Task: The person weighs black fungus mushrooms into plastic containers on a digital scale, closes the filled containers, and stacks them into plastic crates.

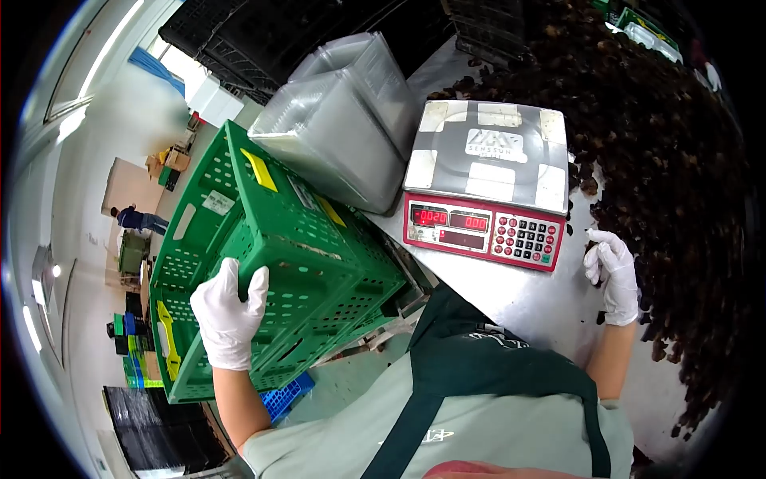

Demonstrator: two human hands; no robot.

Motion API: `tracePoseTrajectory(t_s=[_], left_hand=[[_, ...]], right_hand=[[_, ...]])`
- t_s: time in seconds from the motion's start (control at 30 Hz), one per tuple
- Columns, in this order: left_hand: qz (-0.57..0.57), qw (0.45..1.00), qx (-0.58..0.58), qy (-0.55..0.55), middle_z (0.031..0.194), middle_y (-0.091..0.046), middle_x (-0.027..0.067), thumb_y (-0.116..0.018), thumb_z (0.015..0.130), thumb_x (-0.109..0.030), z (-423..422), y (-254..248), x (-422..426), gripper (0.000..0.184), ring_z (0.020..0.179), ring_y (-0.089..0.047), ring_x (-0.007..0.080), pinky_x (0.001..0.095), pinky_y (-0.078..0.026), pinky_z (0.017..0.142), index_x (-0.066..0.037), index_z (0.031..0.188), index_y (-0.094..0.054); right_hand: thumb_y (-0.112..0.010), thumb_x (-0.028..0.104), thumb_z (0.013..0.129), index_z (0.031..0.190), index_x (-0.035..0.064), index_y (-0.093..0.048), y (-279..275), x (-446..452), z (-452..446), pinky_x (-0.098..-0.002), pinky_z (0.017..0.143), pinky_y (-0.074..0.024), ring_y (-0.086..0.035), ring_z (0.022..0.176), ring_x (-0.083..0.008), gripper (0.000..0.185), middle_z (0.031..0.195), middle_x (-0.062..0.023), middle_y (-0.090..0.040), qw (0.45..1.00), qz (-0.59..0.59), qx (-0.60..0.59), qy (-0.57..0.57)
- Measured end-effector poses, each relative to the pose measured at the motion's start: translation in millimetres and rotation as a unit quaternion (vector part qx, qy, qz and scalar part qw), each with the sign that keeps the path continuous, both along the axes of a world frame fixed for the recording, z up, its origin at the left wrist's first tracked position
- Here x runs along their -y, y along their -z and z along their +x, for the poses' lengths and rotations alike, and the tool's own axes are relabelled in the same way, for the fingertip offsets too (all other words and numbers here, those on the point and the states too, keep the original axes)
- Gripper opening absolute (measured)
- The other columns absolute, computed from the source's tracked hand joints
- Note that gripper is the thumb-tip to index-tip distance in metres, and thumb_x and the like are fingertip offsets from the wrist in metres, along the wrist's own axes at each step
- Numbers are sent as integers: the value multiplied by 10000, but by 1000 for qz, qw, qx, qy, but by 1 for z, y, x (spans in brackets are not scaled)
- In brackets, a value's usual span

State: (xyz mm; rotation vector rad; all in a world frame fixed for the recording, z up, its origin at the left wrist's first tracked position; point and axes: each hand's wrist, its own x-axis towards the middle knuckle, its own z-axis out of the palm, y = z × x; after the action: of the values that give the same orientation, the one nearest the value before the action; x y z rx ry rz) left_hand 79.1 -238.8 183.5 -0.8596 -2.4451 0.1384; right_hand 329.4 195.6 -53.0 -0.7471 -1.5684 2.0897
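A: Which hand is set closer to the green crate (pixel 295 271)?

B: The left hand (pixel 227 315), plainly. The crate is touched there, at the near part of its rim, while the right hand (pixel 614 275) is placed well apart, on the far side of the scale (pixel 487 184).

A: And how is the crate placed from those left fingers?

B: Its rim is caught between them and the thumb, and its outer walls are spread toward the right of the view. The opening is turned to the left. The longer run of the rim seems to be laid up and down the view, though everything is bent by the lens, so true tilt cannot be told.

A: How is the left hand posed?

B: White-gloved, with fingers and thumb pointed up the view and parted around the rim, which appears to be gripped. The forearm is seen coming from below.

A: And the right?

B: It is held over the metal table (pixel 511 295), between the scale and the dark heap (pixel 670 176). Its fingers are half curled toward the scale's side; whether anything is pinched in them cannot be told.

A: What is found behind the crate?

B: Clear plastic containers (pixel 343 120), nested and set beside the scale.
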Motion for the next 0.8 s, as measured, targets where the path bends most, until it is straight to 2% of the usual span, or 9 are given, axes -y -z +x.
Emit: tracePoseTrajectory(t_s=[0.17,0.2,0.3,0.37,0.4,0.47,0.6,0.7,0.8], left_hand=[[6,992,122,-13,737,-551,212,-536,995,-555,-5,-30,-20,566,699,-576,437,468,-461,625,-8,849,-552],[40,991,49,115,874,-611,217,-539,1011,-491,-14,-37,-38,502,819,-625,411,448,-495,731,3,969,-612],[20,982,125,139,1134,-653,207,-511,1036,-282,-44,-65,-102,348,1073,-618,370,416,-468,946,13,1179,-628],[-2,971,192,144,1157,-664,201,-521,1034,-350,-94,-60,-134,436,1100,-613,361,417,-455,973,29,1230,-608],[-73,948,174,258,1130,-693,163,-584,1016,-312,-145,-47,-133,422,1063,-642,274,374,-467,947,34,1256,-607],[12,911,387,144,982,-707,157,-608,943,-152,-211,-11,-161,278,949,-679,236,352,-516,818,35,1144,-651],[45,945,308,104,715,-659,42,-690,797,-122,-226,6,-180,194,672,-583,97,311,-479,600,27,920,-708],[116,918,332,182,657,-537,-31,-792,778,-78,-257,0,-162,204,582,-497,81,282,-396,491,-78,775,-588],[130,902,412,17,726,-518,-68,-727,916,-254,-250,-36,-168,177,585,-448,51,226,-388,524,-120,908,-612]], right_hand=[[-580,230,1025,1205,43,-662,-1,4,4,-198,549,-430,-573,627,-67,272,789,-21,-657,1000,7,-4,0],[-580,230,1025,1205,43,-662,-1,3,6,-198,549,-430,-573,627,-67,272,789,-21,-657,1000,8,-6,10],[-581,219,1013,1185,28,-673,-7,4,13,-195,554,-437,-576,626,-66,273,782,-18,-657,1000,6,-4,24],[-583,221,1011,1186,22,-672,-8,9,20,-195,555,-440,-576,626,-65,280,780,-18,-657,999,7,-8,40],[-584,224,1010,1188,16,-671,-7,13,24,-195,557,-443,-575,625,-63,287,779,-19,-657,999,7,-14,49],[-591,219,1003,1189,10,-670,-9,20,34,-193,565,-449,-574,631,-57,291,791,-17,-662,998,10,5,61],[-533,158,1016,1203,19,-660,-3,30,63,-207,551,-439,-563,628,-56,264,794,-16,-662,994,-18,11,103],[-526,155,1007,1200,27,-668,0,30,76,-214,571,-443,-562,641,-64,272,805,-13,-656,990,-39,53,125],[-517,171,1007,1212,44,-671,8,26,81,-216,598,-451,-579,678,-73,286,826,-10,-657,989,-35,73,125]])
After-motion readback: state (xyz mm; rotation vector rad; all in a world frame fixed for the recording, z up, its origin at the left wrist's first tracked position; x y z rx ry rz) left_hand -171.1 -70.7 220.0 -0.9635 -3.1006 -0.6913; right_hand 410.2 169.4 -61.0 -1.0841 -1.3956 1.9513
